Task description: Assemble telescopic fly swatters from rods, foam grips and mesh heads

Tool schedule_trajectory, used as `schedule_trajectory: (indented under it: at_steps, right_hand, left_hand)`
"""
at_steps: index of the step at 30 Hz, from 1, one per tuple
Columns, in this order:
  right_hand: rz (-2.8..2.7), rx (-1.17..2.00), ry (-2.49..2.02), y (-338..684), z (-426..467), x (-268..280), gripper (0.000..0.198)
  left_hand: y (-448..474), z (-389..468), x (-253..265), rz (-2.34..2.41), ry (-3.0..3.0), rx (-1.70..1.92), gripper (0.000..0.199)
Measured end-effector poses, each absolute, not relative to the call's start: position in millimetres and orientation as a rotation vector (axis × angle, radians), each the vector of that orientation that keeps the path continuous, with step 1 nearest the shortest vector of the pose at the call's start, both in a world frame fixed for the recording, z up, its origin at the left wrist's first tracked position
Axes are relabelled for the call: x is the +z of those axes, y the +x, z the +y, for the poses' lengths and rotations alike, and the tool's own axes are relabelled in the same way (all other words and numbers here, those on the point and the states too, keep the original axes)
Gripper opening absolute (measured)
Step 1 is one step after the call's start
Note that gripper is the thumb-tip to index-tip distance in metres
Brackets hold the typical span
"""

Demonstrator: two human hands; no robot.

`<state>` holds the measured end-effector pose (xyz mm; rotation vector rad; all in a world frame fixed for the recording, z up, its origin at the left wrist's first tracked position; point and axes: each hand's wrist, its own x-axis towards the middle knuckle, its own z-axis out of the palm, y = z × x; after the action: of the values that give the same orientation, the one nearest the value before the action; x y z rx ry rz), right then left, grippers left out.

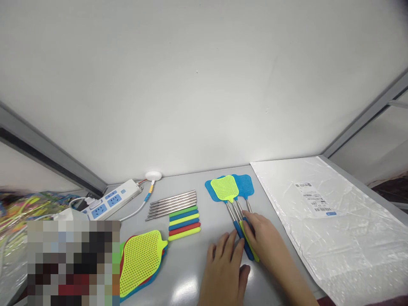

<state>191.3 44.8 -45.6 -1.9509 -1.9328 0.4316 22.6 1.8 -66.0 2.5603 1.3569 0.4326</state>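
Several assembled fly swatters lie together, heads away from me: a yellow-green fly swatter (225, 188) overlaps blue ones, including a blue fly swatter (245, 186) at the right. Their metal shafts run down to blue and yellow-green handles. My right hand (267, 238) is closed over the rightmost swatter's lower shaft and handle, which it mostly hides. To its left, my left hand (225, 265) rests with fingers stretched and apart, fingertips beside or touching a blue handle (245, 244). Loose colored handles (184, 222) lie in a row left of the hands, below several metal rods (174, 204).
Loose swatter heads (143, 261) are stacked at the lower left. A power strip (113, 199) with plugs and a white cable (135, 212) lies behind them. Clear plastic bags (19, 225) sit far left. A white bubble mailer (299, 212) covers the right side, and a wall (197, 93) rises behind.
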Motion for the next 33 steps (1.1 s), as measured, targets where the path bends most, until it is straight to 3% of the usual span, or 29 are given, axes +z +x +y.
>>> schedule_trajectory:
  at_steps: [8, 20, 33]
  right_hand:
    - [-1.552, 0.586, -2.038, 230, 37, -54, 0.047]
    - [-1.63, 0.726, -1.934, 218, 16, -58, 0.045]
    - [-1.703, 0.652, -1.978, 197, 10, -61, 0.044]
  left_hand:
    - [22, 2, -67, 1.365, 2.477, 0.378, 0.051]
    - [48, 6, -66, 1.43, 2.474, 0.373, 0.075]
    - [40, 8, -75, 1.458, 2.578, 0.361, 0.066]
